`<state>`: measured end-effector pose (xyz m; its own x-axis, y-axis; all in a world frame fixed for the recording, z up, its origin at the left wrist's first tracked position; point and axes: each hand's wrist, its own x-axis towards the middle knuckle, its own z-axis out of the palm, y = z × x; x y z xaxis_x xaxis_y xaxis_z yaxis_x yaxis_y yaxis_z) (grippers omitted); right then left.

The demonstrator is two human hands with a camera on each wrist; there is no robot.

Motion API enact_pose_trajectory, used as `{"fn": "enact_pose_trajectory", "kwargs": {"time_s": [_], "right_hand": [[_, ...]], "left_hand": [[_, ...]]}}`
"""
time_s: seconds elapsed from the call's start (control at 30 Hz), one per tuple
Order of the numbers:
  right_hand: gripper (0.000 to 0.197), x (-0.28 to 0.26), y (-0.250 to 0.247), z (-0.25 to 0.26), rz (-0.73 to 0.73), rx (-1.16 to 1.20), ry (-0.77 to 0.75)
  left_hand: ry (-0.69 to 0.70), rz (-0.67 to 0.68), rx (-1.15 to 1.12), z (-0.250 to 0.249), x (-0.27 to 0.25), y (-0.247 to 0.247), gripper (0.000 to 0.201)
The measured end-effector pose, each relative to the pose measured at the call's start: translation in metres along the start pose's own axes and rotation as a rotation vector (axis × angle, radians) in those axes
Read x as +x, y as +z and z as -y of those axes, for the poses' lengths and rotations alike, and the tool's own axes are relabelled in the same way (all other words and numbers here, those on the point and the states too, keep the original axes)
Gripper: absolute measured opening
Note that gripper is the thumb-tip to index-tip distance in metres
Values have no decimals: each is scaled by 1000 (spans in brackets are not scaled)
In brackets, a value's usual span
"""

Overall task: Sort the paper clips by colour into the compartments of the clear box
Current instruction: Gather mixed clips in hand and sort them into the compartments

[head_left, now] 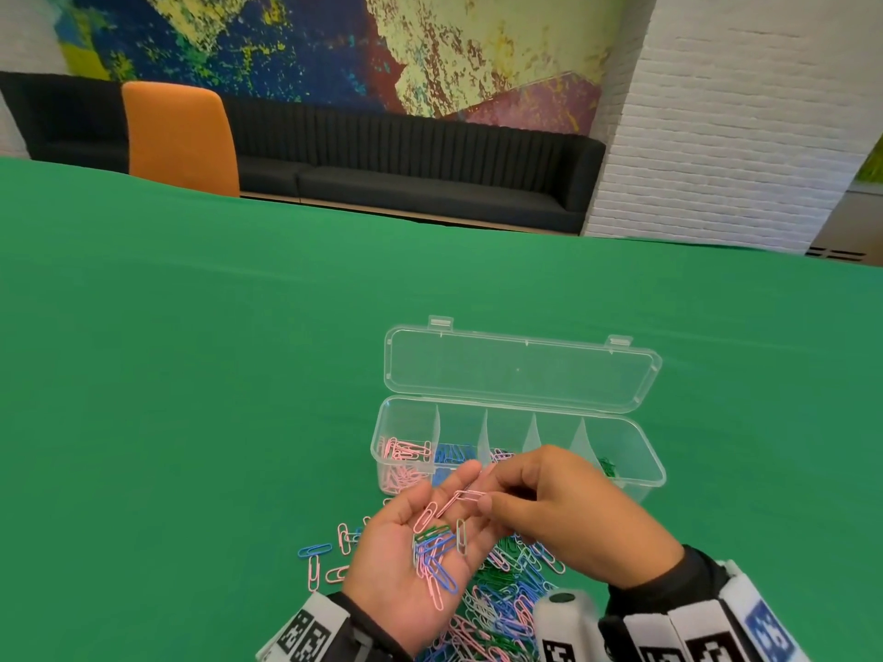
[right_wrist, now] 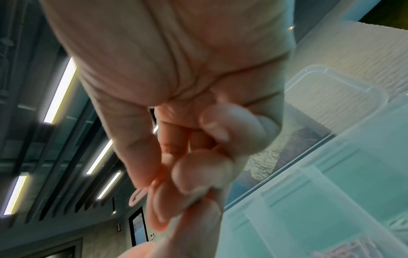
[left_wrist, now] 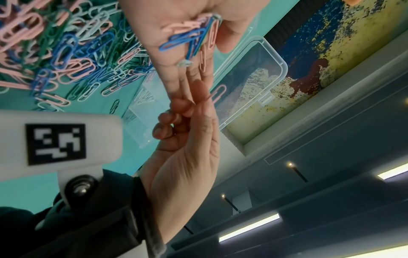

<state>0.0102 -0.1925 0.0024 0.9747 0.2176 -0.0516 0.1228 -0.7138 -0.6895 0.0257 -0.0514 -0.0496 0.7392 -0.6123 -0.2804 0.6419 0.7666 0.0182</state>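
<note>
My left hand [head_left: 406, 547] lies palm up above the table, its fingers fairly straight, carrying a small heap of pink, blue, green and white clips [head_left: 437, 554]. My right hand [head_left: 482, 492] pinches one end of a pink paper clip [head_left: 466, 496] over the left fingers. That pink paper clip [left_wrist: 218, 93] shows in the left wrist view, and in the right wrist view its end [right_wrist: 138, 195] sticks out by the thumb. Behind the hands stands the clear box [head_left: 640, 451], lid [head_left: 521, 370] open. Pink clips [head_left: 403, 453] fill its leftmost compartment, blue clips [head_left: 451, 453] the second, green clips [head_left: 607, 465] one further right.
A big mixed pile of clips [head_left: 501, 599] lies on the green table cloth [head_left: 191, 375] under and between my wrists. A few loose clips [head_left: 320, 561] are scattered to its left. Beyond the table stand an orange chair [head_left: 181, 136] and a black sofa [head_left: 406, 183].
</note>
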Motion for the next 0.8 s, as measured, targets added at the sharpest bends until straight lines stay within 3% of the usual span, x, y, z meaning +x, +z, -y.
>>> {"fn": "enact_pose_trajectory", "kwargs": {"time_s": [0.23, 0.47, 0.57, 0.67, 0.8], "right_hand": [[15, -5, -6, 3, -145, -123, -15], [5, -7, -6, 7, -172, -184, -34], [13, -10, -21, 3, -207, -90, 4], [16, -14, -39, -5, -265, -23, 44], [15, -17, -58, -19, -348, 69, 106]], "left_hand": [[-9, 29, 24, -2, -1, 2, 46], [-7, 88, 99, -9, -2, 4, 38], [-10, 117, 106, -13, 1, -3, 79], [-5, 118, 115, -13, 3, -4, 75], [24, 141, 118, -14, 6, -6, 88]]}}
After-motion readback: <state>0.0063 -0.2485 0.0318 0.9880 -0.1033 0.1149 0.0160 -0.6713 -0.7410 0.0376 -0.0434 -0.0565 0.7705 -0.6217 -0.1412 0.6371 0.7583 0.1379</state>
